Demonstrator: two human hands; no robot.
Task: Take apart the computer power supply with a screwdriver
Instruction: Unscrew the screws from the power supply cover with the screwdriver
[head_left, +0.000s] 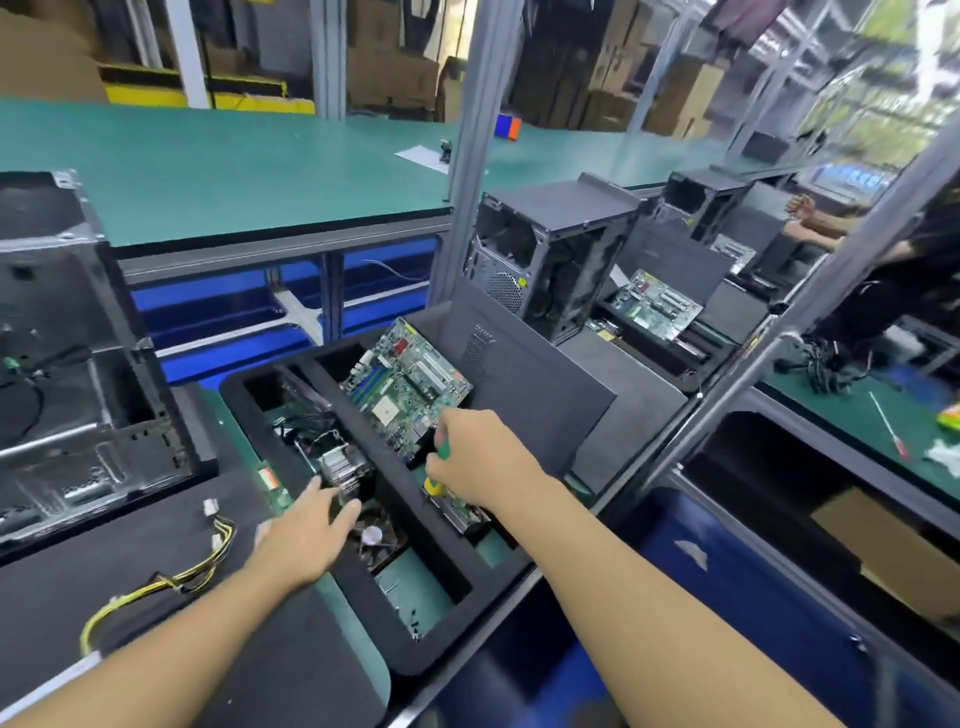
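Right hand (485, 460) is closed round the screwdriver (440, 451) handle (green/yellow). The tip is hidden behind the hand, over the right pocket of the tray (447, 644). Left hand (304, 535) is flat with fingers straight and nothing held. Its fingertips are at the heatsink (337, 467) in the left pocket; contact can't be confirmed. Motherboard (410, 379) is leaned in the far end of the tray. Fan (375, 536) is lying just near of the heatsink.

Power supply body can't be made out in head view. Only a yellow/black cable (224, 535) with a white plug is seen, laid on the black panel (130, 545) near left and running off under the left forearm. The supply is probably at that end. Open case (67, 374) is stood at far left.

Judged: supply teardown not yet begun.

To do the step well:
- Supply to be laid flat on the panel and steadied with the left hand, cable kept clear of the lid.
- Cover screws to be located first.
- Driver to be seated square and pressed down before turning, so heads aren't stripped.
- Screws best dropped in a tray pocket.
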